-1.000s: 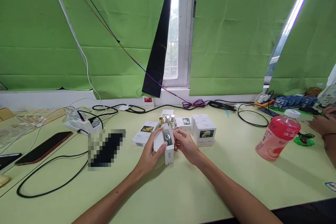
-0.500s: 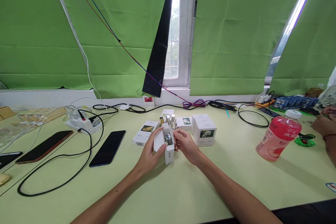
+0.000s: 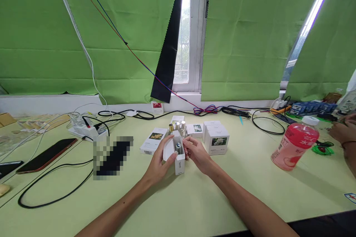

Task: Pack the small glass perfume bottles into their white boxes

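Note:
An opened white box [image 3: 180,165] stands at the centre of the table, with a metallic-topped bottle [image 3: 178,147] inside it. My left hand [image 3: 160,161] grips the box from its left side, thumb on the near edge. On the other side, my right hand [image 3: 197,153] has its fingers closed at the box's right edge; its fingertips are partly hidden. Just behind are several bottles with gold and silver caps [image 3: 177,126]. A flat white box with yellow flowers [image 3: 154,139] lies to the left, and white boxes with a white-flower picture [image 3: 217,140] stand to the right.
A pink drink bottle [image 3: 295,143] stands at the right, near another person's hand [image 3: 343,129]. Phones [image 3: 47,155] and a power strip [image 3: 88,129] with looping cables lie at the left. A black cable [image 3: 178,112] runs along the back of the table.
The phone left of centre now appears pixelated. My hands and the opened box have hardly moved.

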